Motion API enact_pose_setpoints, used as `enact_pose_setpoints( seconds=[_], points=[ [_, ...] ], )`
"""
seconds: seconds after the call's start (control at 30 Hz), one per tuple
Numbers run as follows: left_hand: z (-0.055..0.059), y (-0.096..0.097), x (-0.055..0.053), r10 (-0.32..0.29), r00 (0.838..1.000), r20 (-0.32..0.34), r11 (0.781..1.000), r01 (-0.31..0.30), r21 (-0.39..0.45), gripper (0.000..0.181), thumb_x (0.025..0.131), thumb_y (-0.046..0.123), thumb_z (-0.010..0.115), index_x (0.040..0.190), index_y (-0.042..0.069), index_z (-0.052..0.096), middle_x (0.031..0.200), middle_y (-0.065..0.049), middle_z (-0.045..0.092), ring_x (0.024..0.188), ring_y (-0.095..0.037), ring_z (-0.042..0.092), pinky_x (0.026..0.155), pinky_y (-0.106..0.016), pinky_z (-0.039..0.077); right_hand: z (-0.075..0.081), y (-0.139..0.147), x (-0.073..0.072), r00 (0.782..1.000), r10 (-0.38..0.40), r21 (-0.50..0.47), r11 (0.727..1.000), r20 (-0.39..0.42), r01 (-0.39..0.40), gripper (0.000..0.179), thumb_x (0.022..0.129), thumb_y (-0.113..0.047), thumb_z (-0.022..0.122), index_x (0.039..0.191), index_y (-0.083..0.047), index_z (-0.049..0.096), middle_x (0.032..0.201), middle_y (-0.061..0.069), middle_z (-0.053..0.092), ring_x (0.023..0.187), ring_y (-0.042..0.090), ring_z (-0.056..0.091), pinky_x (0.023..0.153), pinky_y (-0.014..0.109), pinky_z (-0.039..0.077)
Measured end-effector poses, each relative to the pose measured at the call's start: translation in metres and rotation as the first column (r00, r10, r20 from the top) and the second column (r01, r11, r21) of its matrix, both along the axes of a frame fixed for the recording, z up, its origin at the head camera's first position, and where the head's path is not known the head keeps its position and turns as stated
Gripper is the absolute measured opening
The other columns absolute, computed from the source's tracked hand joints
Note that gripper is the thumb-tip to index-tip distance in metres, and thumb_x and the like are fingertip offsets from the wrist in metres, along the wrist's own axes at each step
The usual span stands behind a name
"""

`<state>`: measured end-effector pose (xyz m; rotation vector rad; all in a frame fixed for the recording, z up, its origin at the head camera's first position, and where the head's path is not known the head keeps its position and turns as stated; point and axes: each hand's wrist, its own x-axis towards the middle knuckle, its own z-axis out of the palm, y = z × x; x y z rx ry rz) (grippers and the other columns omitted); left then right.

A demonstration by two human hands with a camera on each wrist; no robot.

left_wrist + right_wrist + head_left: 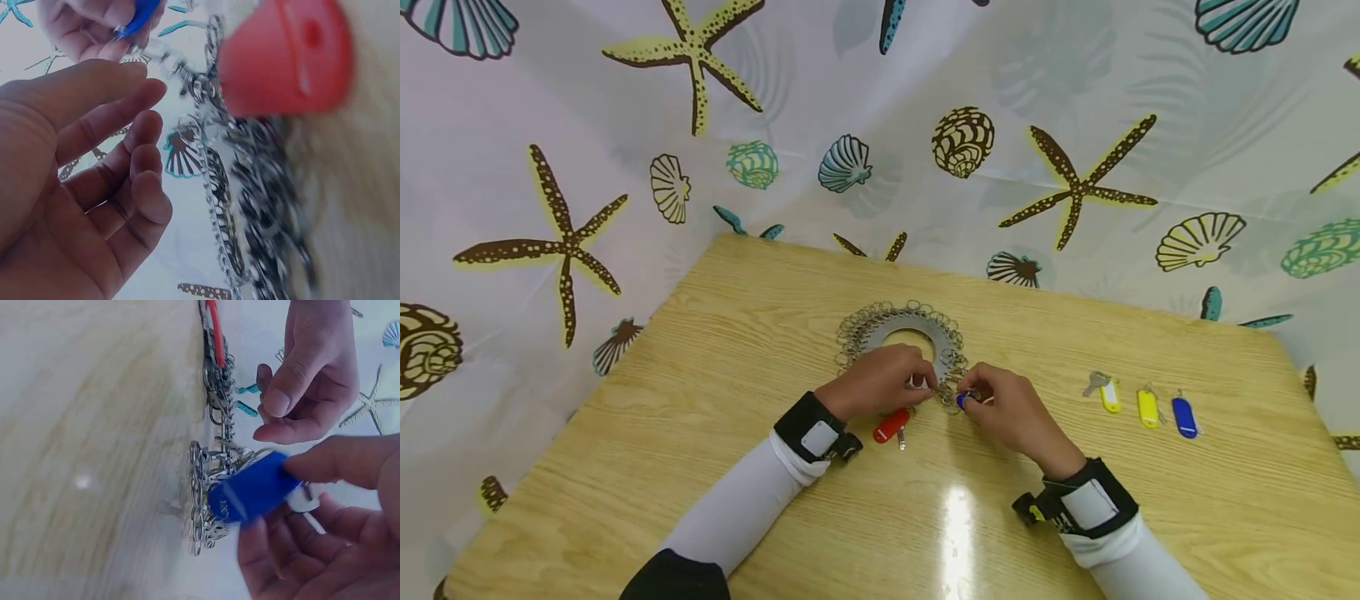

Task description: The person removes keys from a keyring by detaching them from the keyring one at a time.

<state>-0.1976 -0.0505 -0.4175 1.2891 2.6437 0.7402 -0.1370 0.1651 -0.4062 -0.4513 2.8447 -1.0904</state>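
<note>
Facing a white shell-and-starfish cloth [895, 108] across a pale wood-grain table [865, 533], over a flat grey metal ring [907, 321] fringed with silver wire loops [851, 330]. Holding the left hand [880, 379] at the ring's near edge, fingers loosely bent and slightly parted, gripping nothing. Reaching with the right hand [1011, 408] just beside the ring's near-right edge, pinching a blue plastic key tag [256, 487] between thumb and fingertips. Lying near the ring's near side: a red oval plastic tag [891, 426], with a small silver key [902, 438]. Lying well right of the ring: a white-and-yellow tag [1109, 396], a yellow tag [1147, 408], another blue tag [1184, 417].
</note>
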Motion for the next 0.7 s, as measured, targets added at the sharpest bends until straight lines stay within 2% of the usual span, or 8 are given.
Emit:
enact_pose_setpoints(
  seconds=[0.23, 0.43, 0.6, 0.7],
  points=[
    [0.000, 0.013, -0.002, -0.047, 0.999, -0.025, 0.998, 0.048, 0.031, 0.007, 0.091, 0.021, 0.069, 0.093, 0.016, 0.074, 0.088, 0.005, 0.058, 0.084, -0.013, 0.058, 0.072, -0.019, 0.044, -0.006, 0.001, -0.006, 0.998, -0.049, -0.151, 0.987, -0.026, 0.044, 0.008, 0.089, -0.012, 0.070, 0.096, -0.009, 0.066, 0.089, 0.002, 0.067, 0.078, 0.016, 0.064, 0.069, 0.032, 0.051],
    [0.000, 0.017, -0.003, -0.025, 1.000, -0.001, 0.998, 0.025, 0.053, 0.004, 0.090, 0.022, 0.071, 0.088, 0.018, 0.072, 0.087, 0.009, 0.059, 0.083, -0.007, 0.057, 0.072, -0.018, 0.045, -0.008, -0.001, -0.009, 0.997, -0.074, -0.237, 0.968, 0.020, 0.077, 0.013, 0.091, -0.008, 0.066, 0.104, -0.004, 0.063, 0.093, 0.006, 0.066, 0.084, 0.020, 0.065, 0.072, 0.032, 0.053],
    [0.001, 0.019, -0.003, 0.036, 0.999, 0.009, 0.997, -0.037, 0.072, 0.019, 0.088, 0.027, 0.073, 0.098, 0.014, 0.065, 0.087, 0.004, 0.060, 0.079, -0.009, 0.055, 0.068, -0.021, 0.045, -0.010, 0.001, -0.012, 0.998, -0.039, -0.303, 0.952, 0.044, 0.051, 0.015, 0.093, -0.006, 0.063, 0.108, -0.003, 0.061, 0.096, 0.009, 0.065, 0.089, 0.023, 0.064, 0.076, 0.033, 0.053],
    [0.001, 0.019, -0.004, 0.043, 0.999, 0.030, 0.997, -0.045, 0.063, 0.027, 0.088, 0.027, 0.073, 0.109, 0.013, 0.065, 0.093, 0.002, 0.060, 0.083, -0.010, 0.055, 0.068, -0.021, 0.045, -0.012, 0.003, -0.015, 0.999, -0.002, -0.345, 0.938, 0.052, 0.020, 0.016, 0.095, -0.006, 0.061, 0.111, -0.005, 0.061, 0.099, 0.012, 0.064, 0.090, 0.025, 0.063, 0.076, 0.031, 0.052]
  ],
)
